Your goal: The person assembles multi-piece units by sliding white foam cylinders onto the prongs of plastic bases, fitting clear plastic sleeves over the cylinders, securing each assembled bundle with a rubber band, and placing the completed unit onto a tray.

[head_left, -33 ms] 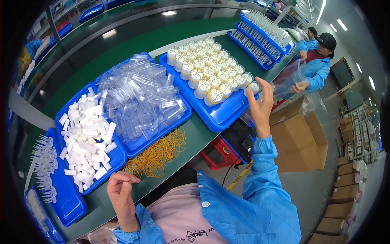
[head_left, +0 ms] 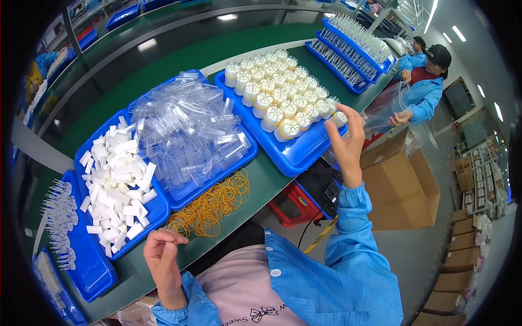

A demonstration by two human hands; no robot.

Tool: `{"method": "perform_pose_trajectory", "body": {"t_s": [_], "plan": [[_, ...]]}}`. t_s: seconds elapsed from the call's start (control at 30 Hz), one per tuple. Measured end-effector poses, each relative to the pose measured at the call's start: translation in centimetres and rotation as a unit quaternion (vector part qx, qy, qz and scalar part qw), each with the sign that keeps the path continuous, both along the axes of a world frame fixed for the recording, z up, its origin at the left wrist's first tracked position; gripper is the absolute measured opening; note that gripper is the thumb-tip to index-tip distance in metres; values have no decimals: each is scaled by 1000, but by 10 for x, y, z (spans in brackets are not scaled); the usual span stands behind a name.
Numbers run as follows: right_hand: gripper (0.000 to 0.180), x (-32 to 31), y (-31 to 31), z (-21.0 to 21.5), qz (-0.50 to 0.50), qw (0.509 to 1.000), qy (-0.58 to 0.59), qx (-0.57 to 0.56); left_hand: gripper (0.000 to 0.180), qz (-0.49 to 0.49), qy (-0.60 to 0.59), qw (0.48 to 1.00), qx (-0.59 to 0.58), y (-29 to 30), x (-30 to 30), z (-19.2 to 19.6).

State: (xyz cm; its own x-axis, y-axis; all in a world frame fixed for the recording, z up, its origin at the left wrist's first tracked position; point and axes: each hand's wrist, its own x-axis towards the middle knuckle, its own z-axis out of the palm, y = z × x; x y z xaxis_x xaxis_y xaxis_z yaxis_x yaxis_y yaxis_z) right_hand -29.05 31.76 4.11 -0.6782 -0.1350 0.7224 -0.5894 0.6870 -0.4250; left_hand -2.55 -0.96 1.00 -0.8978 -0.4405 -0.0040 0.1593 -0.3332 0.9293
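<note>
My right hand is at the right corner of a blue tray, thumb and index finger spread apart. In the gap between them shows one round bundle, apparently standing in the tray and not gripped; the other fingers are mostly hidden. Several rows of such bundles, whitish wedge pieces in clear plastic with yellow bands, stand upright in this tray. My left hand hovers at the table's near edge, fingers curled and thumb against them, with nothing visible inside. Just beyond it lies a loose heap of yellow rubber bands.
Left of the bundles, blue trays hold clear plastic pieces and white blocks. Farther left stand small clear nozzle-like parts. Stacked trays are at the far right. A co-worker handles a clear bag near an open carton.
My right hand has shifted very slightly left beside the bundle. The left hand stays where it was.
</note>
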Motion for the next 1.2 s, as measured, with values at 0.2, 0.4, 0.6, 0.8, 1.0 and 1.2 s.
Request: {"method": "perform_pose_trajectory", "body": {"t_s": [0.2,0.4,0.6,0.8,1.0,1.2], "plan": [[45,21,-57,22,91,971,2,220,13,8,-2,1000,-10,2,6,11],[37,12,-53,6,72,968,-3,242,13,54,-26,994,-91,-24,30,28],[36,10,-58,10,70,967,6,247,7,128,-65,982,-122,-51,65,33],[38,9,-60,8,73,967,-27,243,9,172,-91,969,-155,-76,88,32],[40,12,-64,13,74,962,-45,257,10,175,-89,967,-163,-88,100,31],[39,3,-61,19,90,959,-41,266,10,174,-89,969,-154,-84,98,28]]}}
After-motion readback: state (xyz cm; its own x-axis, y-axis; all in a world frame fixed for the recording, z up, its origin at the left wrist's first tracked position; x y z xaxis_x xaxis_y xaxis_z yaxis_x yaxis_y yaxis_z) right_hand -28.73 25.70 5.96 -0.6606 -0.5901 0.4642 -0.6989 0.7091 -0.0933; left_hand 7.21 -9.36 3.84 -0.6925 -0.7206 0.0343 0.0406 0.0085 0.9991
